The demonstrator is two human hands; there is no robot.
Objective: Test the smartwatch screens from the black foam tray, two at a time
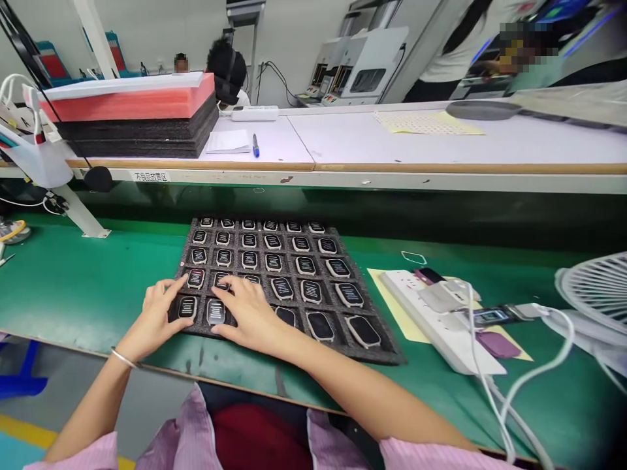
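Note:
A dark grey foam tray (392, 349) lies on the green bench, its pockets holding rows of smartwatch bodies without straps. Most screens are lit with lines of text; several in the near right rows are dark, such as one smartwatch (363, 331). At the tray's near left corner, my left hand (155, 320) is open, thumb and index finger apart around a lit smartwatch (187, 307). My right hand (252, 316) is open too, its thumb and index finger spread beside the neighbouring smartwatch (215, 311). Fingertip contact is unclear. My right hand hides part of the tray.
Right of the tray, a white power strip (416, 307) with plugged-in chargers and cables lies on yellow paper, near a white fan (597, 294). A raised shelf (343, 143) crosses behind, bearing stacked foam sheets (147, 134) and a blue pen (255, 145). Other people are beyond it.

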